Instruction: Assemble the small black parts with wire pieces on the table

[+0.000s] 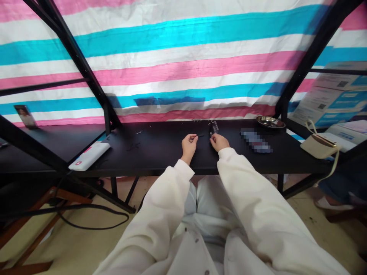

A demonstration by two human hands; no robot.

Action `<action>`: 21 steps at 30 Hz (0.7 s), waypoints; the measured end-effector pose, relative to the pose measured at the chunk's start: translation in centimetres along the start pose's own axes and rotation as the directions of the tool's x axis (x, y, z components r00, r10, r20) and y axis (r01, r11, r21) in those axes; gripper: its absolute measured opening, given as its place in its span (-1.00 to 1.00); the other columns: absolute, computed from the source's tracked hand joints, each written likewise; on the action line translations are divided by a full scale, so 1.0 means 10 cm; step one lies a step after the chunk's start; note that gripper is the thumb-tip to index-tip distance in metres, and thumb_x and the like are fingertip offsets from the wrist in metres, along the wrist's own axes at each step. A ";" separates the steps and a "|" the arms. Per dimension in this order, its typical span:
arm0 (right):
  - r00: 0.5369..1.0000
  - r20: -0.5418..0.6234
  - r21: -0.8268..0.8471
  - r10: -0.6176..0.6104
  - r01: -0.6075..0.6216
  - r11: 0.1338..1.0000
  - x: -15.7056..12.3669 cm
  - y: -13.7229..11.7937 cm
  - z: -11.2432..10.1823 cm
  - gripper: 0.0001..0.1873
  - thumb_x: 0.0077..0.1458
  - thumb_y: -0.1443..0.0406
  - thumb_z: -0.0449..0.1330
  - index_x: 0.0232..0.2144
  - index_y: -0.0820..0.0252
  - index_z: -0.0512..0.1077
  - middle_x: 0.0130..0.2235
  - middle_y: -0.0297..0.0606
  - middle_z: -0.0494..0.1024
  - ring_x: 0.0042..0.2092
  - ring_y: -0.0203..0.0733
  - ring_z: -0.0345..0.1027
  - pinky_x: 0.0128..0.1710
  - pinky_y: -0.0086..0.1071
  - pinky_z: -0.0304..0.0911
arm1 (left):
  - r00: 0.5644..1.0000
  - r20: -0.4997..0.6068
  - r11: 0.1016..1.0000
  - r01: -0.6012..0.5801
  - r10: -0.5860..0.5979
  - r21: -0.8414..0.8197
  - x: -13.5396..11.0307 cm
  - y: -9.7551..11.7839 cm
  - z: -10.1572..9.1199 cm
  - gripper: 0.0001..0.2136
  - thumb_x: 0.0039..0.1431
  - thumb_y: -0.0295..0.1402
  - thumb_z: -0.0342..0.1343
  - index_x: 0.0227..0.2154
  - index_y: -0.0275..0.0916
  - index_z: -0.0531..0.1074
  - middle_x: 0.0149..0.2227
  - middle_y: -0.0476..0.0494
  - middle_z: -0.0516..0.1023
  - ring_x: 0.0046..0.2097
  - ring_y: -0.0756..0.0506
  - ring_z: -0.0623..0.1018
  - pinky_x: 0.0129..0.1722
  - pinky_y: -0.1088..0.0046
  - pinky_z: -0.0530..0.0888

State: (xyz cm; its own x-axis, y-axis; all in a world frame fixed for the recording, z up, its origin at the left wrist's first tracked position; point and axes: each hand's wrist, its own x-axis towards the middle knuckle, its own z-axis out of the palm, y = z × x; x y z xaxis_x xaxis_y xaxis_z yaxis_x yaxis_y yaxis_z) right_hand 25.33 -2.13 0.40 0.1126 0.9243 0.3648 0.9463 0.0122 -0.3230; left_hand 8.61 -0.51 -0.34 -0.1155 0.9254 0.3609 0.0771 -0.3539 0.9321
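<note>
In the middle of the frame, the dark sliver (201, 135) at my left hand's (189, 146) fingertips is too small for me to make out. My right hand (220, 142) covers the near end of a small cluster (215, 126), so I can't tell how my fingers meet it. Right of that, blocky pixels hide what the bluish item (256, 141) is. The pale scraps (138, 132) at centre left are too tiny to name. The top edge cuts off the striped sheet (183, 65), the right edge the boxes (341, 95), the bottom edge my jacket (197, 248). At lower right, someone's shoe (334, 205) is blurred.
</note>
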 end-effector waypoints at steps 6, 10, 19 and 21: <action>0.988 0.066 -0.161 -0.138 0.147 0.976 -0.05 -0.13 -0.07 -0.79 0.17 0.23 0.00 -0.21 0.12 0.39 -0.19 -0.17 0.52 -0.30 -0.19 0.38 -0.38 -0.42 0.08 | 1.000 0.009 0.999 -0.023 0.024 -0.040 0.00 0.01 0.02 -0.87 -0.02 -0.38 0.14 -0.37 -0.29 0.45 -0.42 -0.08 0.49 -0.46 0.06 0.44 -0.38 0.53 0.41; 0.984 0.092 -0.222 -0.150 0.167 0.961 -0.07 -0.15 -0.09 -0.75 0.20 0.21 -0.05 -0.18 0.12 0.37 -0.19 -0.17 0.52 -0.30 -0.18 0.39 -0.39 -0.42 0.06 | 0.999 0.025 0.998 -0.036 0.037 -0.043 -0.01 0.02 0.02 -0.87 -0.02 -0.40 0.13 -0.36 -0.30 0.45 -0.42 -0.08 0.49 -0.48 0.07 0.42 -0.41 0.53 0.40; 0.971 0.130 -0.296 -0.199 0.230 0.927 -0.06 -0.17 -0.10 -0.77 0.19 0.27 -0.05 -0.21 0.18 0.37 -0.21 -0.13 0.53 -0.29 -0.17 0.40 -0.40 -0.40 0.01 | 0.993 0.079 0.996 -0.087 0.086 0.005 -0.06 0.08 0.02 -0.84 -0.01 -0.38 0.14 -0.33 -0.30 0.48 -0.37 -0.10 0.51 -0.51 0.09 0.39 -0.44 0.54 0.37; 0.972 0.128 -0.299 -0.196 0.226 0.927 -0.06 -0.17 -0.09 -0.78 0.18 0.28 -0.05 -0.21 0.19 0.36 -0.22 -0.12 0.53 -0.30 -0.16 0.40 -0.40 -0.40 0.00 | 0.987 0.096 0.991 -0.131 0.127 0.035 -0.08 0.10 0.01 -0.84 0.00 -0.36 0.14 -0.33 -0.29 0.49 -0.34 -0.11 0.53 -0.52 0.09 0.37 -0.44 0.54 0.37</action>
State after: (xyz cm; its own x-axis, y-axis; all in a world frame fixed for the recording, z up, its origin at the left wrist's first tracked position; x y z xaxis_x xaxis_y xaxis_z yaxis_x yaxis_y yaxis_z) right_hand 23.97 -3.07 1.54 -0.1146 0.9452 0.3059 0.9934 0.1063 0.0436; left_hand 8.90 -1.60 0.31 -0.0092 0.8815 0.4721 0.1263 -0.4673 0.8750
